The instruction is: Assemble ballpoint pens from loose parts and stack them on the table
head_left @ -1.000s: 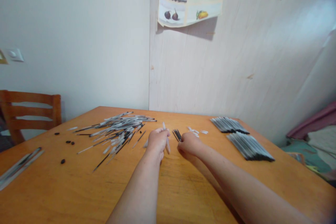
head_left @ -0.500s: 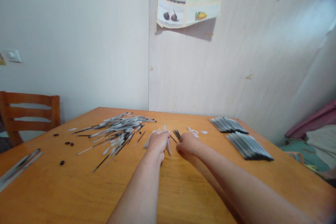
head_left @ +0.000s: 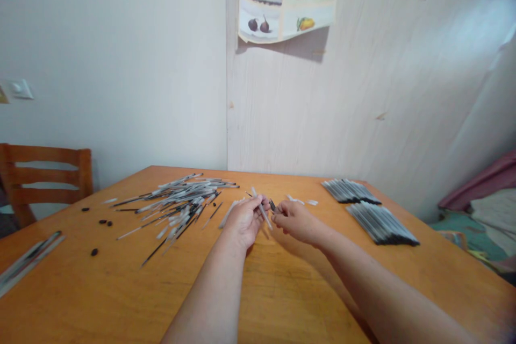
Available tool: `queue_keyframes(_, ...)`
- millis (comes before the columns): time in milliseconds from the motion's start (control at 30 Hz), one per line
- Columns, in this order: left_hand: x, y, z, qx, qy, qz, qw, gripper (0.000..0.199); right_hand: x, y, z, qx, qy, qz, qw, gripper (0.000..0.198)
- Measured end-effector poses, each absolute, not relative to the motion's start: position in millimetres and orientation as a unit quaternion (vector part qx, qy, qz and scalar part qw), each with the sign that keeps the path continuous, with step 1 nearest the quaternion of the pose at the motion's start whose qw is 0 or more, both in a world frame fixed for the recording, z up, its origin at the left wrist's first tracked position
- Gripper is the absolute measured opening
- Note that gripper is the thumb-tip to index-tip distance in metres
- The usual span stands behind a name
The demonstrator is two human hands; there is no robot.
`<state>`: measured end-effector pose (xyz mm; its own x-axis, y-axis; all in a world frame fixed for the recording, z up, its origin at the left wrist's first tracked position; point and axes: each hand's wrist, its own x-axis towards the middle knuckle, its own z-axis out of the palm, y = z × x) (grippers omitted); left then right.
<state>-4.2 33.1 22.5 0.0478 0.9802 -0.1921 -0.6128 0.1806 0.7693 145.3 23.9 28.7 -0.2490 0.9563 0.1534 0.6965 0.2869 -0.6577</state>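
Observation:
My left hand (head_left: 244,221) is closed around a clear white pen barrel (head_left: 262,208), which slants with its lower end to the right. My right hand (head_left: 296,219) is pinched near that lower end; what its fingers hold, if anything, is too small to make out. Just behind the right fingertips lie dark pen refills (head_left: 272,205), mostly covered by the hand. Beside the left hand, more clear barrels (head_left: 228,214) lie on the table. White pen caps (head_left: 295,199) rest behind the right hand.
A loose heap of pen parts (head_left: 183,201) spreads over the left of the wooden table (head_left: 282,301). Two neat rows of pens, one nearer (head_left: 381,224) and one farther (head_left: 350,192), lie at right. Black bits (head_left: 94,252) and a long packet (head_left: 28,263) lie far left, near a chair (head_left: 46,177).
My right hand has lifted from the dark refills and come up beside the barrel. My left hand has turned, tilting the barrel's lower end further right. The view has shifted slightly.

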Motion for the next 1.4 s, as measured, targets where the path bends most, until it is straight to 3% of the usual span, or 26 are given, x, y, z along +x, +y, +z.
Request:
queue_keyframes(333, 2, 24, 27, 0.337, 0.296, 0.551, 0.704, 0.018, 156, 25, 41, -0.484, -0.598, 0.287, 0.571, 0.036)
queue_keyframes(533, 10, 29, 14, 0.495, 0.395, 0.546, 0.549, 0.022, 185, 34, 60, -0.464, -0.514, 0.22, 0.687, 0.03)
queue_keyframes(800, 7, 44, -5, 0.647, 0.432, 0.515, 0.36, 0.019, 199, 34, 69, -0.5, -0.542, 0.133, 0.662, 0.025)
queue_keyframes(1233, 5, 37, 3, 0.723, 0.472, 0.428, 0.265, 0.021, 193, 36, 61, -0.529, -0.61, 0.085, 0.583, 0.029)
queue_keyframes(1400, 6, 37, 2, 0.735, 0.465, 0.414, 0.267, 0.022, 192, 38, 59, -0.531, -0.645, 0.125, 0.535, 0.036)
